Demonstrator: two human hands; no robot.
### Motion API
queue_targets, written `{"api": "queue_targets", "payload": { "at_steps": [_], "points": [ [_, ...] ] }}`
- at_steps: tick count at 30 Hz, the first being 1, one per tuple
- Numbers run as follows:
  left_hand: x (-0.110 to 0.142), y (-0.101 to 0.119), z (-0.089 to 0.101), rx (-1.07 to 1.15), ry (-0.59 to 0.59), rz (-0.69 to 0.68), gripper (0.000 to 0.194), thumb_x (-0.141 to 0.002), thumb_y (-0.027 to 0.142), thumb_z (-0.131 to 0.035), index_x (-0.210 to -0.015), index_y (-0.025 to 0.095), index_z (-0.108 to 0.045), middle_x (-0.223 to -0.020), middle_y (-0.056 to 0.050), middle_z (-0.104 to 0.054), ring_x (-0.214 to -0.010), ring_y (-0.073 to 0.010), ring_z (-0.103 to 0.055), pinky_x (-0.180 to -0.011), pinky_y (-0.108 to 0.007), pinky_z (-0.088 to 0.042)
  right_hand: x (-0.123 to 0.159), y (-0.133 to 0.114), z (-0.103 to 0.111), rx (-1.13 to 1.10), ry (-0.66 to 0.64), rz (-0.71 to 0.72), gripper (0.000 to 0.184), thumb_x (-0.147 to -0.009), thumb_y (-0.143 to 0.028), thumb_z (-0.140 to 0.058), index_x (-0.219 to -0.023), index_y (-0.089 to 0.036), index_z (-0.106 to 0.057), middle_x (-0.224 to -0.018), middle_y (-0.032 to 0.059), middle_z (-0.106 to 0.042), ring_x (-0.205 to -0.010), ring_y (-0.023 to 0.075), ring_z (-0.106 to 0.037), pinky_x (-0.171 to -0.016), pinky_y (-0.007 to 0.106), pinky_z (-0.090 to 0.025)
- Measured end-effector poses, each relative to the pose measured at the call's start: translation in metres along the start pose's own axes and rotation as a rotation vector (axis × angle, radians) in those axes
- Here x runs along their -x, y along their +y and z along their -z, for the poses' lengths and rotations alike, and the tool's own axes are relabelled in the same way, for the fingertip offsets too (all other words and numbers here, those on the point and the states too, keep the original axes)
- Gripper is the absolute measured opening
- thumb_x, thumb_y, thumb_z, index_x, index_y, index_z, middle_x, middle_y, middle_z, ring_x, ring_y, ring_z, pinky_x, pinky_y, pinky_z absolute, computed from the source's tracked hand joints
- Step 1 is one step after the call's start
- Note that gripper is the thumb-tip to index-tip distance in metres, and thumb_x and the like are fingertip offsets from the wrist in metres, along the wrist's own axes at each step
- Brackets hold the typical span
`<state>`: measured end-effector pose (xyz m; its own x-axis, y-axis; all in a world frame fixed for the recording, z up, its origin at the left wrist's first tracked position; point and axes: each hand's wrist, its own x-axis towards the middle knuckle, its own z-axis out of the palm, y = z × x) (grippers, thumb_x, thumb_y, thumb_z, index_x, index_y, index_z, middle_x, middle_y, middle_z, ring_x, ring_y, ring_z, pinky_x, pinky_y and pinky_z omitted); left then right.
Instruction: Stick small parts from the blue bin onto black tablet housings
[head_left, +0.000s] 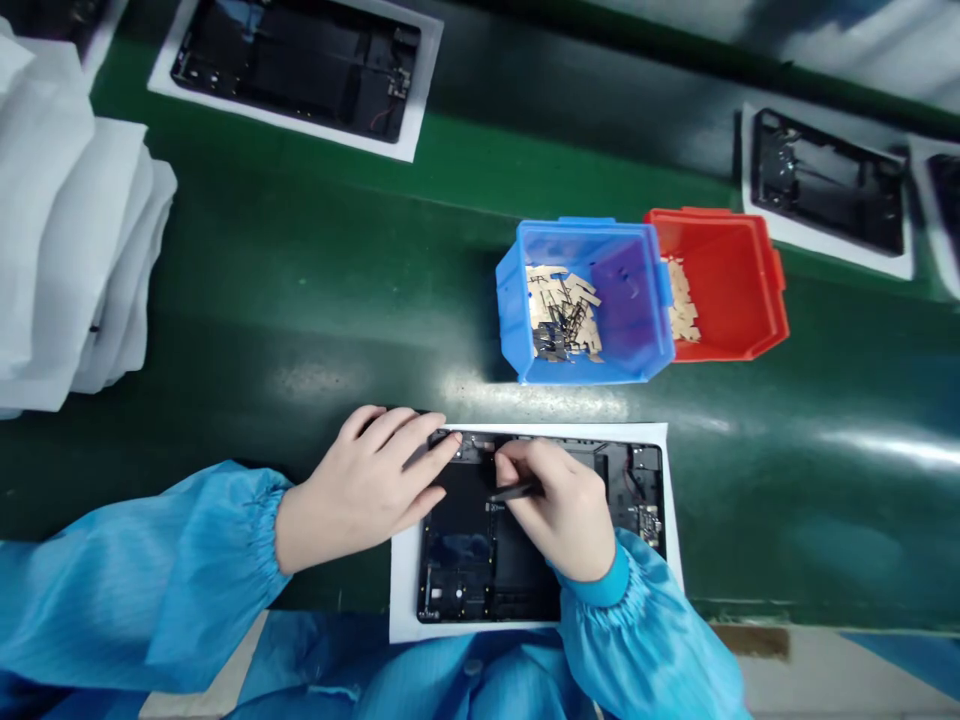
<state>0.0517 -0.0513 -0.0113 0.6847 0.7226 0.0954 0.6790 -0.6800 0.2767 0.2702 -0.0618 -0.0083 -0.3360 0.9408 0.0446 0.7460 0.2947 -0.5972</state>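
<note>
In front of me a black tablet housing (525, 570) lies on a white sheet (405, 590), with its inner side up and small boards and wires showing. My left hand (367, 485) rests over its upper left corner, fingers spread and holding nothing; the fingertips reach the upper rim. Over the housing's upper middle, my right hand (562, 500) is closed around a slim black tool (514, 492), which looks like tweezers. Part of that tool is hidden by the fingers. Whether its tip grips anything cannot be made out.
Beyond the housing stand a blue bin (622, 300) with pale and dark small pieces, and a red bin (731, 290) with pale pieces. White foam sheets (67, 230) are stacked at left. Other tablet housings (300, 60) lie on white sheets along the green bench (337, 280).
</note>
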Motion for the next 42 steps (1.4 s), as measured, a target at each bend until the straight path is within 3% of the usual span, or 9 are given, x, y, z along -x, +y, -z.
{"api": "queue_targets", "payload": {
  "at_steps": [8, 10, 14, 17, 25, 30, 33, 38, 42],
  "points": [
    [0.000, 0.014, -0.004, -0.066, -0.044, -0.013, 0.045, -0.088, 0.040, -0.046, -0.128, 0.019, -0.047, -0.125, -0.011, -0.052, -0.106, -0.0274, -0.048, -0.088, -0.047, -0.036, -0.008, 0.000, -0.003, -0.072, 0.140, -0.099, 0.002, -0.085, -0.021, -0.058, -0.083, -0.021, -0.058, -0.071, -0.0012, -0.064, -0.058, 0.0120, -0.058, -0.058, 0.023, -0.046],
    [0.000, 0.021, -0.006, -0.096, -0.033, 0.020, 0.050, -0.088, 0.042, -0.046, -0.129, 0.014, -0.046, -0.126, -0.014, -0.051, -0.106, -0.0280, -0.048, -0.091, -0.048, -0.034, -0.007, -0.003, -0.003, -0.034, 0.151, 0.019, 0.002, -0.085, -0.019, -0.058, -0.084, -0.019, -0.059, -0.066, -0.0009, -0.061, -0.056, 0.0115, -0.057, -0.057, 0.023, -0.045],
    [-0.003, 0.019, -0.007, -0.066, -0.016, 0.052, 0.048, -0.087, 0.042, -0.046, -0.128, 0.016, -0.047, -0.122, -0.013, -0.053, -0.106, -0.0269, -0.048, -0.096, -0.050, -0.031, -0.004, -0.008, -0.005, 0.195, 0.070, 0.455, 0.009, -0.087, -0.012, -0.053, -0.086, -0.013, -0.062, -0.061, 0.0010, -0.059, -0.055, 0.0126, -0.053, -0.054, 0.026, -0.041],
    [-0.007, 0.004, -0.004, 0.002, -0.037, -0.011, 0.040, -0.088, 0.038, -0.047, -0.125, 0.024, -0.050, -0.117, -0.008, -0.056, -0.103, -0.0245, -0.050, -0.097, -0.050, -0.030, -0.004, -0.008, -0.005, 0.309, -0.001, 0.577, 0.013, -0.087, -0.010, -0.051, -0.081, -0.013, -0.062, -0.060, 0.0003, -0.058, -0.054, 0.0125, -0.052, -0.050, 0.027, -0.038],
    [-0.007, -0.006, -0.001, 0.040, -0.036, -0.053, 0.037, -0.089, 0.036, -0.047, -0.124, 0.026, -0.050, -0.116, -0.006, -0.057, -0.104, -0.0241, -0.050, -0.098, -0.053, -0.027, -0.002, 0.005, 0.005, -0.027, 0.064, 0.288, 0.012, -0.084, -0.018, -0.053, -0.096, -0.016, -0.055, -0.071, 0.0022, -0.058, -0.058, 0.0120, -0.054, -0.054, 0.024, -0.045],
    [-0.007, -0.005, -0.003, 0.063, -0.028, -0.039, 0.033, -0.088, 0.034, -0.046, -0.120, 0.026, -0.052, -0.114, -0.006, -0.056, -0.104, -0.0245, -0.049, -0.098, -0.052, -0.028, -0.004, 0.004, 0.002, -0.017, -0.031, 0.175, 0.041, -0.085, -0.037, -0.057, -0.118, -0.014, -0.048, -0.083, 0.0059, -0.061, -0.069, 0.0148, -0.059, -0.056, 0.024, -0.048],
    [-0.007, -0.005, -0.003, 0.064, -0.029, -0.032, 0.033, -0.089, 0.034, -0.045, -0.120, 0.026, -0.052, -0.115, -0.006, -0.056, -0.105, -0.0244, -0.049, -0.098, -0.052, -0.028, -0.006, 0.002, -0.002, -0.045, -0.010, 0.105, 0.024, -0.090, -0.028, -0.051, -0.111, -0.018, -0.054, -0.083, 0.0047, -0.060, -0.071, 0.0133, -0.059, -0.060, 0.022, -0.048],
    [-0.007, -0.005, -0.003, 0.073, -0.028, -0.028, 0.035, -0.089, 0.034, -0.045, -0.122, 0.027, -0.050, -0.114, -0.006, -0.056, -0.105, -0.0238, -0.049, -0.099, -0.052, -0.027, -0.004, 0.003, 0.000, -0.079, -0.019, 0.159, 0.008, -0.088, -0.019, -0.053, -0.092, -0.019, -0.060, -0.075, 0.0023, -0.058, -0.066, 0.0117, -0.056, -0.060, 0.022, -0.046],
    [-0.007, -0.005, -0.003, 0.071, -0.023, -0.037, 0.034, -0.090, 0.034, -0.043, -0.122, 0.026, -0.051, -0.113, -0.006, -0.057, -0.104, -0.0238, -0.050, -0.097, -0.053, -0.027, 0.000, 0.003, 0.002, -0.020, -0.078, 0.258, 0.028, -0.083, -0.042, -0.059, -0.090, -0.015, -0.058, -0.072, 0.0028, -0.059, -0.062, 0.0130, -0.056, -0.055, 0.023, -0.044]
  ]
}}
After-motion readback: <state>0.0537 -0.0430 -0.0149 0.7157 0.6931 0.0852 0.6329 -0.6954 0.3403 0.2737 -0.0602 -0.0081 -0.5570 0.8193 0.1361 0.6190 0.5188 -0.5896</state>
